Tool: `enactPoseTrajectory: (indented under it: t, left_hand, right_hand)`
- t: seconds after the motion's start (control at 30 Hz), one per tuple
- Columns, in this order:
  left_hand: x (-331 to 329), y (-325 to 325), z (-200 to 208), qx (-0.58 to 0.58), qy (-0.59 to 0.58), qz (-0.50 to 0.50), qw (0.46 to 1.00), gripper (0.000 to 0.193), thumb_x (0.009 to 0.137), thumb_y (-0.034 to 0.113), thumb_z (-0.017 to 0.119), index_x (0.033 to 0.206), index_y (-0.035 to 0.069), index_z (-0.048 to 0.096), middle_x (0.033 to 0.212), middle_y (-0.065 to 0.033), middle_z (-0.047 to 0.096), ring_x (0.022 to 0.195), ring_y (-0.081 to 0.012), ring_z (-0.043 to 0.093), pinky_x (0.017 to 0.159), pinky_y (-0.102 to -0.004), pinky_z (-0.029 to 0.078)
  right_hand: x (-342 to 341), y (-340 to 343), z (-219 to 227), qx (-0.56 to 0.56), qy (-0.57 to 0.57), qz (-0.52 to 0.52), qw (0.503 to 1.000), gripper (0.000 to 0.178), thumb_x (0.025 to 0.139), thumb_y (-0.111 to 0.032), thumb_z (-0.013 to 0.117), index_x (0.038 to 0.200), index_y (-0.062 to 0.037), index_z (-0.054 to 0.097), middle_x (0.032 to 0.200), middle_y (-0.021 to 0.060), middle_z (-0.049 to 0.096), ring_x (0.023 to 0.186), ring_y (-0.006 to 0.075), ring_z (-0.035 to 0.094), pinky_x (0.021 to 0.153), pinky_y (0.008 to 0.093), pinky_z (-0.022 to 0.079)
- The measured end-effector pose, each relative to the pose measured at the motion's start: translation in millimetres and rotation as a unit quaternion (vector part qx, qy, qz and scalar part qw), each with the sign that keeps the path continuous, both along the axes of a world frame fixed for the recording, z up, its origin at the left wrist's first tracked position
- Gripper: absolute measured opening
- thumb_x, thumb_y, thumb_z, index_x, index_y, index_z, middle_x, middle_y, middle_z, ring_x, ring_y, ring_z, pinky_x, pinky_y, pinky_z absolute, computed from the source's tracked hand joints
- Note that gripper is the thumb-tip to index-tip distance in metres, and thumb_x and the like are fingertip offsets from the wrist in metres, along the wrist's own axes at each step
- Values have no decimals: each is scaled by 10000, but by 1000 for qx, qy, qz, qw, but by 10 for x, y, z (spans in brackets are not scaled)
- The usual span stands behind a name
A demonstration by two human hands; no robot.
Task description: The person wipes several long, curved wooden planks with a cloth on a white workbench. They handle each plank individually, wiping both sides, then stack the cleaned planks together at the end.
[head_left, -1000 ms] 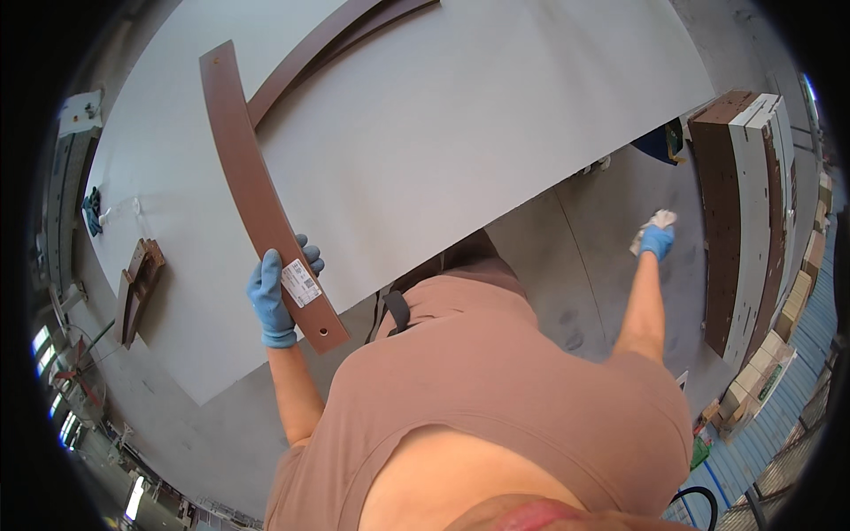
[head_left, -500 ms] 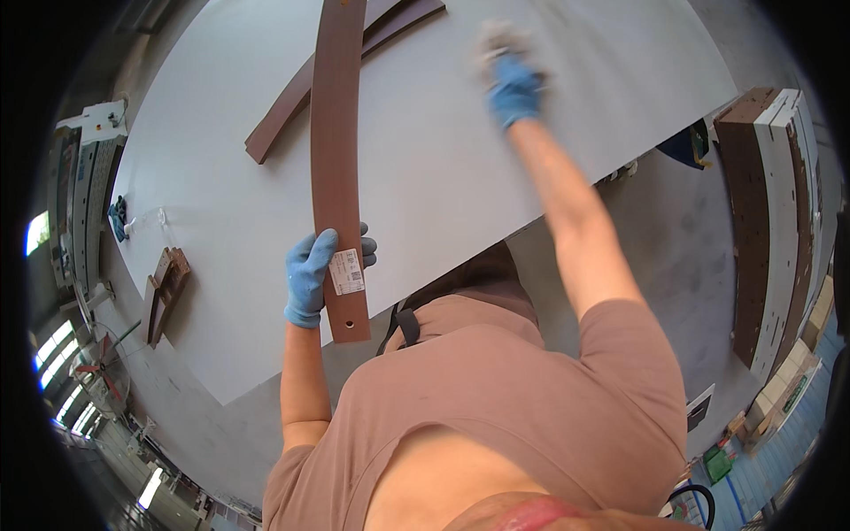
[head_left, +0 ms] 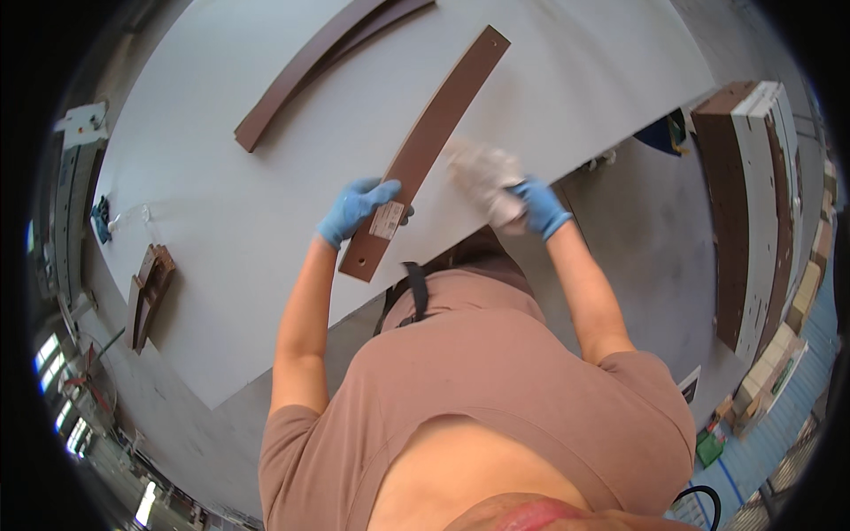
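Note:
My left hand (head_left: pixel 359 211), in a blue glove, is closed round the near part of a long brown board (head_left: pixel 432 133). The board slants away to the far right over the table; a white label (head_left: pixel 386 220) and a hole show at its near end. My right hand (head_left: pixel 539 207), also gloved in blue, grips a pale cloth (head_left: pixel 490 183), smeared by motion, just right of the board. Whether the cloth touches the board I cannot tell. Two more brown boards (head_left: pixel 305 73) lie together on the table at the far left.
The big grey-white table (head_left: pixel 239 292) runs under the boards. Small brown pieces (head_left: pixel 150 288) sit at its left edge, near a dark blue item (head_left: pixel 101 219). A tall stack of brown and white panels (head_left: pixel 739 221) stands right, past the table. A fan (head_left: pixel 91 380) is at lower left.
My left hand has tilted the board, its far end swinging right, and has moved slightly right. My right hand has come back toward me from the far side of the table with the cloth.

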State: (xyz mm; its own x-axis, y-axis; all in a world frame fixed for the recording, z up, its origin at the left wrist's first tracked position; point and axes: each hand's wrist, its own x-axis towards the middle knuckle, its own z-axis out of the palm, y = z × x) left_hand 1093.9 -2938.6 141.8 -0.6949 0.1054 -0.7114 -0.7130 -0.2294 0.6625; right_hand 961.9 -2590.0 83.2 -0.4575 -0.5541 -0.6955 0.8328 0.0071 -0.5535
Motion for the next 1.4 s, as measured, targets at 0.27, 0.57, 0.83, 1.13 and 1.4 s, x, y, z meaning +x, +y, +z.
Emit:
enactPoseTrajectory:
  t: [0.27,0.57,0.83,1.13,1.4]
  left_hand:
    - [-508,455,-564,-176,11,-107,978,502,994,383,718,1226,-61,711,1067,-143,780,990,-233,757,897,-355,597]
    - [-743,791,-377,-578,142,55,802,529,910,284,732,1350,-3,669,1281,-222,715,1192,-350,678,1056,-429,513]
    - [-1828,2477,210,-119,221,214,944,767,1044,399,674,1624,7,361,1503,-160,535,1288,-247,588,1095,-359,481]
    - [-2367,2902,54,-98,113,319,936,548,975,78,674,1471,-79,499,1352,-159,648,1177,-210,661,997,-329,559]
    - [-2566,2624,-112,-64,134,367,918,537,977,67,717,1463,-58,528,1359,-147,659,1207,-214,650,1050,-357,539]
  right_hand:
    - [-274,721,150,82,212,-294,928,439,1098,-251,544,1434,22,612,1395,102,668,1242,182,639,1073,326,514]
    - [-900,338,495,12,136,-274,952,732,1041,-602,561,1478,-15,542,1418,97,598,1253,201,598,1061,336,515]
    - [-1276,274,420,17,298,-79,951,737,1080,-655,441,1289,13,674,1131,94,730,1000,172,679,853,318,569]
    - [-1620,355,190,83,82,-154,981,384,1055,-335,665,1217,13,643,990,24,681,854,115,640,743,286,566]
    - [-1877,156,190,40,69,-198,977,587,1080,-516,563,1331,10,629,1200,83,698,1033,151,677,878,304,582]
